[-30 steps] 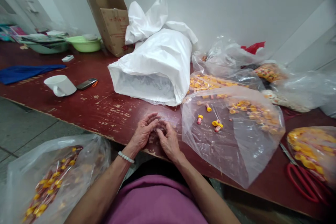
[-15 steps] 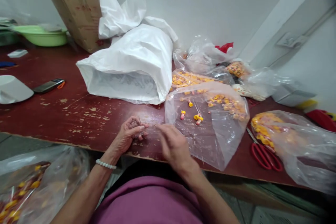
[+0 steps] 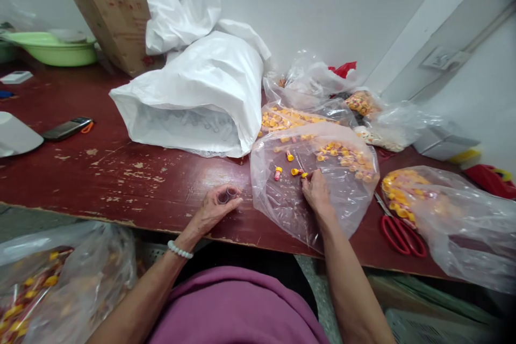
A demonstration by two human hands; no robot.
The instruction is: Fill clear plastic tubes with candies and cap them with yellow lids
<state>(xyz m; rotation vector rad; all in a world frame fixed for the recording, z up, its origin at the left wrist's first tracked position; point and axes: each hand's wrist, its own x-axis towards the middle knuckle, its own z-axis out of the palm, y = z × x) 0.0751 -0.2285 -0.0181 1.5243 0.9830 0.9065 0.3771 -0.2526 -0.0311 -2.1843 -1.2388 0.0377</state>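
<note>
My left hand (image 3: 217,207), a pale bead bracelet on its wrist, curls above the front of the table. Its fingers wrap round clear, see-through pieces with round rims (image 3: 228,194), apparently plastic tubes. Over a clear plastic bag (image 3: 290,212), my right hand (image 3: 317,191) pinches at a small red piece with a yellow cap (image 3: 304,175); the fingers partly cover it. Just left of it lies another yellow-capped piece (image 3: 297,172). Two more rest nearby on the bag, one of them a red-and-white capped piece (image 3: 278,174). Many others lie further back.
A white sack (image 3: 201,83) of clear tubes gapes toward me. Red-handled scissors (image 3: 403,236) lie right, beside another bag of yellow-capped pieces (image 3: 407,193). A phone (image 3: 66,129), a green basin (image 3: 60,51) and a cardboard box (image 3: 121,24) stand left. Another filled bag (image 3: 92,279) sits below the table edge.
My right hand has moved from beside my left hand, right and forward, to the yellow-capped pieces. My left hand has shifted slightly right, keeping the clear pieces. The view has shifted slightly.
</note>
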